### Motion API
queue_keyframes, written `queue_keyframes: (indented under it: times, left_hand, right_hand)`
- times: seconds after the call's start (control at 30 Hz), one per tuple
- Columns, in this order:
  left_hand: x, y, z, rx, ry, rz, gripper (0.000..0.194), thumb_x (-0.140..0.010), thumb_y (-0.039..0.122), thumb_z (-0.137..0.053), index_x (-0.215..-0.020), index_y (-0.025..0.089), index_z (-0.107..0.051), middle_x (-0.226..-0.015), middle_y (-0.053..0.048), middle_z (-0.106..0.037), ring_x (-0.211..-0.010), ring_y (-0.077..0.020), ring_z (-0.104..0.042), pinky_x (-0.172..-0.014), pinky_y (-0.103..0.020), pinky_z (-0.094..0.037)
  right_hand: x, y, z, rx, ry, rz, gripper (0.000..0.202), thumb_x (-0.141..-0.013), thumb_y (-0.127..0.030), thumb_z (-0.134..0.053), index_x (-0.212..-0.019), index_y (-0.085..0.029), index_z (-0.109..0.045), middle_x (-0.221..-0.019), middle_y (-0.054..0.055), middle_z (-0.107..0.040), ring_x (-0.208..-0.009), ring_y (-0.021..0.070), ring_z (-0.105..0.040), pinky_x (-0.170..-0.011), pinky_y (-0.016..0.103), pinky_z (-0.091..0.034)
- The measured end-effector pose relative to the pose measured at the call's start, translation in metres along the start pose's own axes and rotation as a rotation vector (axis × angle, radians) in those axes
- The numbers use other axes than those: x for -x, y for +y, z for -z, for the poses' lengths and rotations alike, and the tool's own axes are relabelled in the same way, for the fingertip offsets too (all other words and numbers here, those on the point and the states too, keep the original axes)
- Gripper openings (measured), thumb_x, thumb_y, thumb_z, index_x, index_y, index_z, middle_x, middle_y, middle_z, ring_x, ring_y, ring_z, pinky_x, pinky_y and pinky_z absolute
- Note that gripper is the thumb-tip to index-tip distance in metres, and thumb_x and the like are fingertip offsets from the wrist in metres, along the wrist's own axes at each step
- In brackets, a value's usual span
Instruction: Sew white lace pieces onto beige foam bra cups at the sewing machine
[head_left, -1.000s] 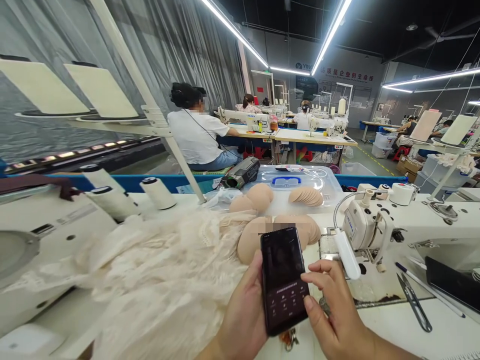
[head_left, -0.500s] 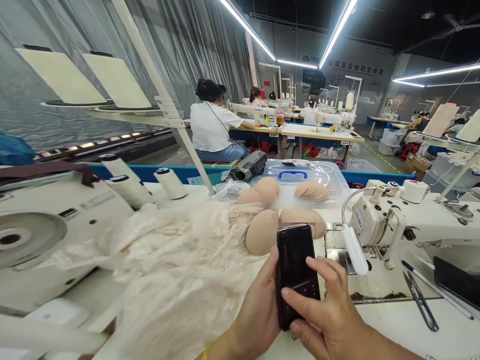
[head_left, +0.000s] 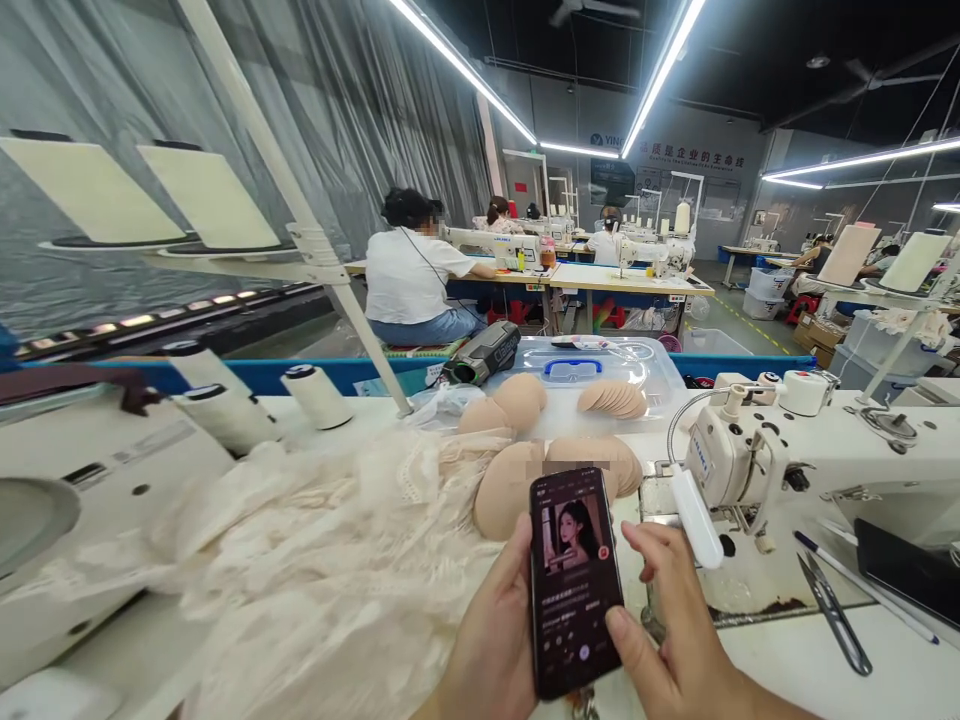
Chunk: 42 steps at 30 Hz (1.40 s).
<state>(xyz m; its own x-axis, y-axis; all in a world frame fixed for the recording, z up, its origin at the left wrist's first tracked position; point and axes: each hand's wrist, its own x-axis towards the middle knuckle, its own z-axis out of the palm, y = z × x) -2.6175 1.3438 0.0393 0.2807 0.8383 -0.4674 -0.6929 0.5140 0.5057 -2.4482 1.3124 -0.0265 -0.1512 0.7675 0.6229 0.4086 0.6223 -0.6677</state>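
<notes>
Fabric [head_left: 315, 575] with lace edging is lying left of a JUKI sewing machine [head_left: 832, 440]; between them, the right hand [head_left: 675, 620] is being held half open, empty, while by the curled left hand [head_left: 491, 635] a lit smartphone [head_left: 576, 590] is being gripped.

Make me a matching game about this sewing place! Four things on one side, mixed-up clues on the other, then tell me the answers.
Things:
1. Phone
2. Cream cloth
3. Snips
4. Plastic box

Clues:
A. See-through, with a blue handle
B. Held in the left hand
C. Lying beside a pen, on the right side of the picture
D. Heaped up in folds, on the left side of the picture

Right pairs: 1-B, 2-D, 3-C, 4-A
</notes>
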Motion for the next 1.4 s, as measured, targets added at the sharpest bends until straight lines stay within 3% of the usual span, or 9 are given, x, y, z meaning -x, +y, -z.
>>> queue_keyframes:
  times: [0.1, 0.23, 0.43, 0.6, 0.73, 0.83, 1.1, 1.4]
  left_hand:
    - [-0.002, -0.003, 0.006, -0.052, -0.024, -0.002, 0.044, -0.110, 0.038, -0.049, -0.104, 0.013, -0.085, -0.089, -0.012, -0.085, -0.085, -0.0284, -0.082, -0.092, -0.044, -0.066]
    - [-0.003, -0.006, 0.003, -0.173, -0.036, -0.045, 0.042, -0.108, 0.038, -0.053, -0.123, 0.010, -0.080, -0.108, -0.019, -0.084, -0.105, -0.0384, -0.081, -0.099, -0.056, -0.063]
    - [0.000, -0.006, -0.007, -0.158, -0.027, -0.035, 0.039, -0.106, 0.037, -0.057, -0.117, 0.010, -0.082, -0.112, -0.019, -0.084, -0.111, -0.0415, -0.079, -0.102, -0.058, -0.061]
    - [0.000, -0.005, -0.003, -0.155, -0.086, -0.013, 0.046, -0.111, 0.035, -0.046, -0.121, 0.009, -0.082, -0.125, -0.021, -0.080, -0.119, -0.0403, -0.076, -0.107, -0.055, -0.059]
    - [-0.001, -0.003, 0.000, -0.073, -0.147, 0.018, 0.052, -0.112, 0.040, -0.040, -0.115, 0.012, -0.084, -0.117, -0.018, -0.083, -0.114, -0.0394, -0.078, -0.103, -0.055, -0.061]
    - [0.000, -0.001, -0.003, -0.046, -0.131, 0.034, 0.061, -0.113, 0.042, -0.033, -0.108, 0.013, -0.086, -0.109, -0.016, -0.085, -0.108, -0.0384, -0.080, -0.095, -0.053, -0.064]
    - [0.004, 0.000, -0.009, -0.108, -0.132, 0.046, 0.068, -0.114, 0.045, -0.024, -0.117, 0.009, -0.082, -0.096, -0.018, -0.085, -0.101, -0.0357, -0.082, -0.080, -0.043, -0.067]
    - [-0.004, -0.003, 0.004, -0.030, -0.160, 0.060, 0.061, -0.111, 0.052, -0.036, -0.122, 0.011, -0.081, -0.110, -0.018, -0.084, -0.105, -0.0341, -0.080, -0.098, -0.047, -0.063]
  right_hand:
    - [0.001, 0.006, -0.006, -0.099, 0.073, -0.110, 0.060, -0.106, -0.030, -0.055, -0.163, -0.032, -0.036, -0.144, 0.013, -0.057, -0.125, 0.0291, -0.063, -0.094, 0.038, -0.060]
    - [-0.001, 0.010, -0.010, -0.259, 0.080, -0.208, 0.055, -0.108, -0.037, -0.055, -0.161, -0.036, -0.041, -0.138, 0.009, -0.062, -0.125, 0.0258, -0.063, -0.092, 0.032, -0.058]
    - [-0.011, 0.004, -0.005, -0.298, 0.056, -0.156, 0.048, -0.109, -0.045, -0.052, -0.156, -0.036, -0.048, -0.134, 0.008, -0.064, -0.120, 0.0238, -0.064, -0.089, 0.032, -0.057]
    - [-0.014, -0.003, 0.002, -0.301, 0.015, -0.207, 0.043, -0.110, -0.044, -0.051, -0.152, -0.035, -0.053, -0.129, 0.008, -0.063, -0.118, 0.0234, -0.062, -0.093, 0.034, -0.056]
    - [-0.011, -0.003, 0.004, -0.334, -0.001, -0.287, 0.047, -0.107, -0.036, -0.057, -0.153, -0.036, -0.050, -0.129, 0.007, -0.062, -0.120, 0.0230, -0.060, -0.097, 0.034, -0.057]
    - [-0.008, -0.003, 0.004, -0.342, -0.037, -0.318, 0.050, -0.106, -0.033, -0.057, -0.155, -0.035, -0.048, -0.131, 0.008, -0.062, -0.119, 0.0234, -0.061, -0.096, 0.035, -0.058]
    - [-0.006, -0.005, 0.006, -0.367, -0.081, -0.351, 0.058, -0.102, -0.025, -0.057, -0.158, -0.036, -0.044, -0.134, 0.008, -0.060, -0.114, 0.0225, -0.061, -0.093, 0.035, -0.058]
    - [-0.008, -0.007, 0.007, -0.367, -0.099, -0.344, 0.063, -0.100, -0.020, -0.057, -0.159, -0.036, -0.043, -0.136, 0.008, -0.061, -0.116, 0.0232, -0.062, -0.091, 0.035, -0.059]
